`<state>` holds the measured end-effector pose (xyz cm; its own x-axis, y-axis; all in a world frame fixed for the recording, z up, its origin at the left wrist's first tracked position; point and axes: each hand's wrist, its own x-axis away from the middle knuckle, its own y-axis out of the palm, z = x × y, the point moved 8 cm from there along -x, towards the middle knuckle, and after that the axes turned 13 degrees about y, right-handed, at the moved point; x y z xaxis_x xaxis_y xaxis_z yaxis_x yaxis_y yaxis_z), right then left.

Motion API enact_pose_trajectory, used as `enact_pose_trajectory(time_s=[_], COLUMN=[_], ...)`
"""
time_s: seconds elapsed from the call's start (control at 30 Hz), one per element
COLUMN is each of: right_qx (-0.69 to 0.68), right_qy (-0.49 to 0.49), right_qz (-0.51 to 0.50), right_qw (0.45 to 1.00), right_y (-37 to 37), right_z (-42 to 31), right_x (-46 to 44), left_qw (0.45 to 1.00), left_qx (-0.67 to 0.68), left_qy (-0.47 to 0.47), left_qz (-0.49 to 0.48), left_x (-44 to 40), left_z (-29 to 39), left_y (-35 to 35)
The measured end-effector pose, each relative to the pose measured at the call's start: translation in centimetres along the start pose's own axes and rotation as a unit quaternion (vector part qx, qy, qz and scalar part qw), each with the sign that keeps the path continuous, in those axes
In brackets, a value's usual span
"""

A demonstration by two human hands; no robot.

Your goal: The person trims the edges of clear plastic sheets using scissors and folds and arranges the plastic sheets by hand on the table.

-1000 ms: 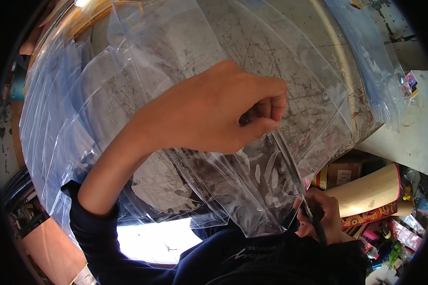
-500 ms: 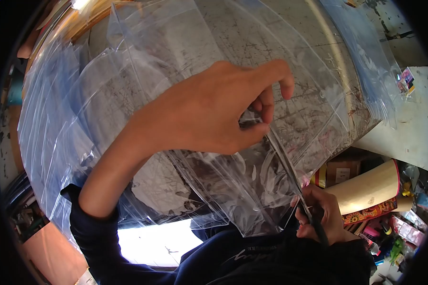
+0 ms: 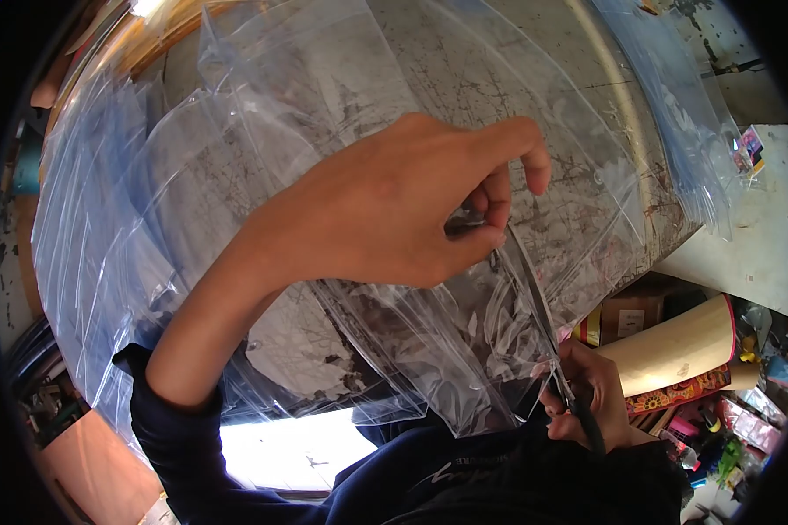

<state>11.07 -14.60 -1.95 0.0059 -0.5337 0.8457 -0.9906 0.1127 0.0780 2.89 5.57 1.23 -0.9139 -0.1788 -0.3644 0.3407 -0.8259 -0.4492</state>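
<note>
Across the middle reaches my left hand (image 3: 403, 201), its thumb and a finger pinched on the edge of a clear plastic sheet (image 3: 464, 350), the index finger bent and apart. Scissors (image 3: 562, 385) with dark handles are in my right hand (image 3: 597, 385) at the lower right. Their blades lie along the folded plastic edge below my left fingertips. The plastic hangs in creases toward my dark shirt. How far the blades are apart is hard to tell.
More clear plastic (image 3: 105, 236) is heaped along the left of the scratched table (image 3: 298, 341). Another sheet (image 3: 674, 114) hangs over the right edge. A rolled sheet (image 3: 674, 350), a cardboard box (image 3: 630, 317) and small packets lie at the lower right. Fingers of another person (image 3: 45, 92) show upper left.
My left index finger has lifted away from the thumb and stretched outward. The plastic strip by the scissors has shifted and creased. My right hand has hardly moved.
</note>
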Motion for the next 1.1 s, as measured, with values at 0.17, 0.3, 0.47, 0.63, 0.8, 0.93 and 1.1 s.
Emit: enact_pose_trajectory(time_s=[0.17,0.3,0.47,0.63,0.8,0.93,1.1], right_qx=[0.004,0.023,0.054,0.085,0.049,0.048,0.01], right_qy=[0.008,0.016,0.007,0.019,-0.009,-0.005,0.008], right_qz=[0.007,0.011,0.032,0.052,0.026,0.029,0.016], right_qw=[1.0,1.0,0.998,0.995,0.998,0.998,1.0], right_y=[-0.1,-0.3,-0.5,-1.0,-0.7,-0.7,-0.4], right_z=[-0.1,0.1,0.3,0.7,0.3,0.2,0.0], right_x=[0.0,-0.1,0.0,0.2,0.0,0.0,0.0], left_qw=[1.0,1.0,1.0,1.0,1.0,1.0,1.0], left_qx=[-0.003,0.004,0.013,0.017,0.024,0.018,0.023], left_qy=[0.002,0.007,-0.005,0.009,0.006,0.013,0.008], left_qz=[-0.004,0.001,0.0,0.007,0.006,0.006,0.006], left_x=[0.0,0.0,0.0,0.0,0.0,0.0,0.1], left_z=[0.1,0.0,-0.1,-0.2,-0.2,-0.1,-0.2], left_y=[0.0,-0.1,-0.1,-0.1,-0.1,-0.1,-0.1])
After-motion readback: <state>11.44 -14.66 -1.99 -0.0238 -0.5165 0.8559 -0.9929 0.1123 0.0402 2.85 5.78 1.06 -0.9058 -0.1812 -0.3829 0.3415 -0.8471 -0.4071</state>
